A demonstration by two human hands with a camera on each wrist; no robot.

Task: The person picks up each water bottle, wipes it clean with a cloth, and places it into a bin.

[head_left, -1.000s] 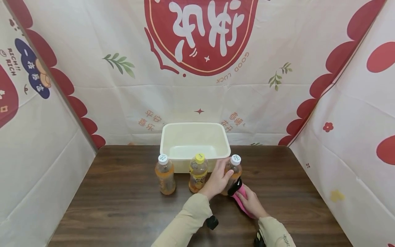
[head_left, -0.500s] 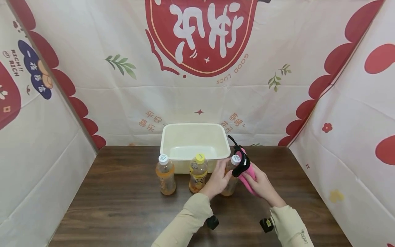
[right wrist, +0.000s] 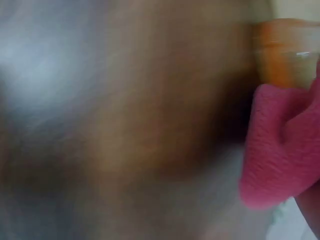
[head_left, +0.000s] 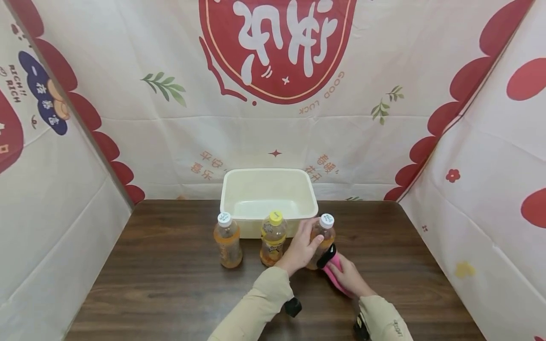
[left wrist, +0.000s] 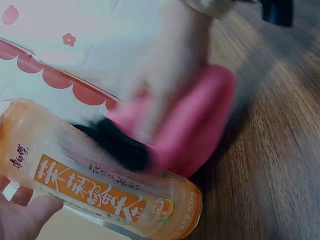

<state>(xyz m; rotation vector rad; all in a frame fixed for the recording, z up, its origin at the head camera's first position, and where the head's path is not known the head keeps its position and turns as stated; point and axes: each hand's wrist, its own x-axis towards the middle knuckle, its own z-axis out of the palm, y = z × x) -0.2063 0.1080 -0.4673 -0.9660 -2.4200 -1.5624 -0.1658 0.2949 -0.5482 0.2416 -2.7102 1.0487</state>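
My left hand holds an upright drink bottle with a white cap, the rightmost in a row of three. The left wrist view shows its orange-and-white label and the left thumb along its side. My right hand grips a folded pink plush cloth with a black band at its front end. The band overlaps the bottle's lower right side and blurs in the left wrist view. Only the pink cloth's edge and an orange part of the bottle show in the blurred right wrist view.
A yellow-capped bottle stands left of my left hand, and another white-capped bottle farther left. Behind them a cream plastic bin sits against the printed cloth backdrop. The table is dark wood.
My right hand with the pink cloth rose to the bottle's neck half a second ago and is now back down by its lower side. The left hand and the bottle stay in place.
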